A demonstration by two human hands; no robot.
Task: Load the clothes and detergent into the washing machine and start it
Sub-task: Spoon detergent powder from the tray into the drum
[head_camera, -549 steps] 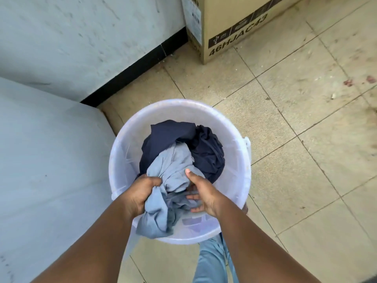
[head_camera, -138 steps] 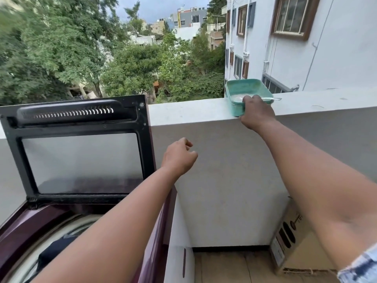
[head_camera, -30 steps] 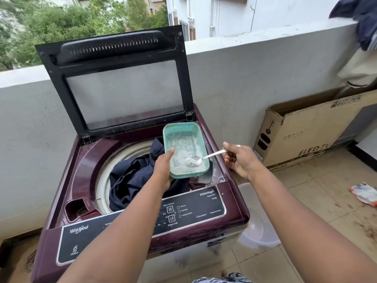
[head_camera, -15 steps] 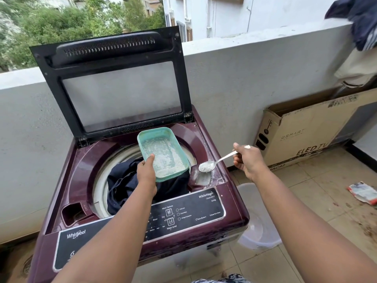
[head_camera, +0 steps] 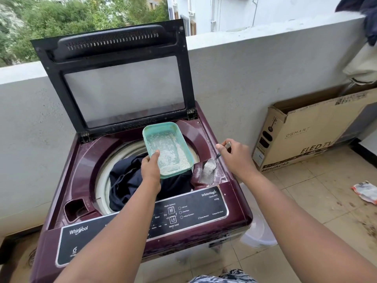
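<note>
The maroon top-load washing machine (head_camera: pixel 85 156) stands with its black glass lid (head_camera: pixel 122 86) raised. Dark navy clothes (head_camera: pixel 126 180) lie in the drum. My left hand (head_camera: pixel 151 168) grips the near end of a green tub of white detergent powder (head_camera: pixel 167 148) above the drum. My right hand (head_camera: pixel 234 156) pinches the handle of a metal spoon (head_camera: pixel 211 164), whose bowl is heaped with powder and tipped into the detergent compartment (head_camera: pixel 205 176) at the machine's right front. Powder lies in that compartment.
The control panel (head_camera: pixel 183 213) runs along the machine's front. A clear plastic bucket (head_camera: pixel 259 231) stands on the tiled floor at its right. A cardboard TV box (head_camera: pixel 306 129) leans on the balcony wall (head_camera: pixel 265 64). Clothes (head_camera: pixel 365 15) hang at top right. A wrapper (head_camera: pixel 365 192) lies on the floor.
The spoon has left the tub and dropped to the right into the detergent compartment. My left hand has shifted the tub slightly left over the drum.
</note>
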